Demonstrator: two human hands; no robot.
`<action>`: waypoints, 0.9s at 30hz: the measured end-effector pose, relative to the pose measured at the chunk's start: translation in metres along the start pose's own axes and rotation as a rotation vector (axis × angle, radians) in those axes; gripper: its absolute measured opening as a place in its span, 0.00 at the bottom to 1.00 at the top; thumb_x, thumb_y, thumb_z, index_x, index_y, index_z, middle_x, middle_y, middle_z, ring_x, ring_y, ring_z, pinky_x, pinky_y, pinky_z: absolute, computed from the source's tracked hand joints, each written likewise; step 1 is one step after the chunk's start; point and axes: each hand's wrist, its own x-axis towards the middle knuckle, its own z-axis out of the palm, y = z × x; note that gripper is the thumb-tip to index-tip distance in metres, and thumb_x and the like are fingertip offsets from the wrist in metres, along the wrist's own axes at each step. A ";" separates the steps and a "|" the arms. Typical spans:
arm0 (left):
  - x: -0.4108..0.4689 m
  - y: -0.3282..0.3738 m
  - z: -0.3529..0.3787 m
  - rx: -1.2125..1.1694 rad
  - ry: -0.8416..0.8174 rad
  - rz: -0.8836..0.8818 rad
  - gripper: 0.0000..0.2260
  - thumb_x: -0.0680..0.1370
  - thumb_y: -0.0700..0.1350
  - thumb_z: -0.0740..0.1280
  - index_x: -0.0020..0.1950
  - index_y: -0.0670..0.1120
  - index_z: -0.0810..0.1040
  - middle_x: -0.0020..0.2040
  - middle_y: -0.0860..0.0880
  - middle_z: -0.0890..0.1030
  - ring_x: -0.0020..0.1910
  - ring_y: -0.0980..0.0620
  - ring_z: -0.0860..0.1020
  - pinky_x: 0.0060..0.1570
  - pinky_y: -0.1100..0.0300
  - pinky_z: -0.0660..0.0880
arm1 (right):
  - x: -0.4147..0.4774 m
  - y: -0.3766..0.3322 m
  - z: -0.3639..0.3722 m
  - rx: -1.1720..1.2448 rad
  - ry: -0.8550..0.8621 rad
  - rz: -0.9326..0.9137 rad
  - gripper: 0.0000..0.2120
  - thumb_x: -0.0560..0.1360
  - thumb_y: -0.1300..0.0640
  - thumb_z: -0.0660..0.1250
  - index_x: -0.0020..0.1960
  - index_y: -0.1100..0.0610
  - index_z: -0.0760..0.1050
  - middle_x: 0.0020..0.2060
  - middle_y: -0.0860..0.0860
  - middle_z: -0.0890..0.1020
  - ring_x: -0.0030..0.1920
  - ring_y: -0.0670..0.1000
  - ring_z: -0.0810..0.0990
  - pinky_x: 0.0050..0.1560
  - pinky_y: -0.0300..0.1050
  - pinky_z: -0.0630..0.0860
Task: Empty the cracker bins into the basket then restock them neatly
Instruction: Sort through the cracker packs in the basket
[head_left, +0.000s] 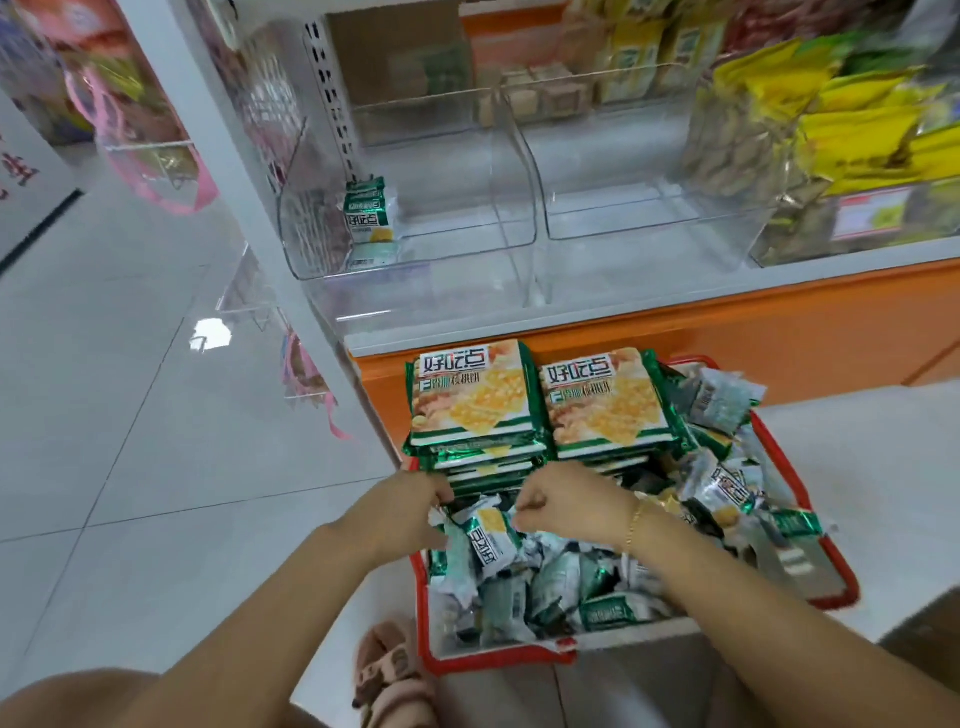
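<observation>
At lower centre, basket (488, 662): red-rimmed, heaped with loose small cracker packets (488, 540).
Stacks: large green cracker packs in a left stack (472, 400) and a right stack (605, 405), side by side at the basket's far end.
Left hand (415, 501): your fingers curl on the left stack's near edge.
Right hand (563, 501): curled over the packets; you cannot tell whether it pinches one.
Bins: left clear bin (467, 249) holds one upright packet (366, 215); right clear bin (649, 228) is beside it.
</observation>
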 end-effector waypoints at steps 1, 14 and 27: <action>0.001 -0.002 0.007 0.041 -0.020 -0.003 0.29 0.72 0.51 0.73 0.70 0.47 0.69 0.67 0.47 0.73 0.64 0.49 0.72 0.59 0.59 0.70 | 0.005 0.006 0.016 0.046 0.042 0.026 0.15 0.78 0.50 0.66 0.34 0.54 0.71 0.29 0.50 0.73 0.28 0.47 0.70 0.32 0.40 0.69; 0.004 -0.001 0.050 0.358 -0.032 0.035 0.29 0.74 0.51 0.66 0.74 0.56 0.61 0.67 0.48 0.68 0.66 0.47 0.62 0.61 0.54 0.63 | 0.025 0.008 0.076 0.079 0.201 0.207 0.18 0.77 0.47 0.65 0.55 0.62 0.75 0.39 0.53 0.77 0.35 0.50 0.75 0.32 0.43 0.73; -0.028 0.002 -0.029 -0.679 -0.113 -0.128 0.27 0.67 0.62 0.74 0.56 0.42 0.80 0.53 0.42 0.81 0.49 0.50 0.82 0.53 0.54 0.78 | -0.011 0.004 0.001 0.145 -0.051 0.128 0.27 0.74 0.48 0.70 0.66 0.63 0.69 0.54 0.58 0.78 0.44 0.54 0.78 0.41 0.44 0.72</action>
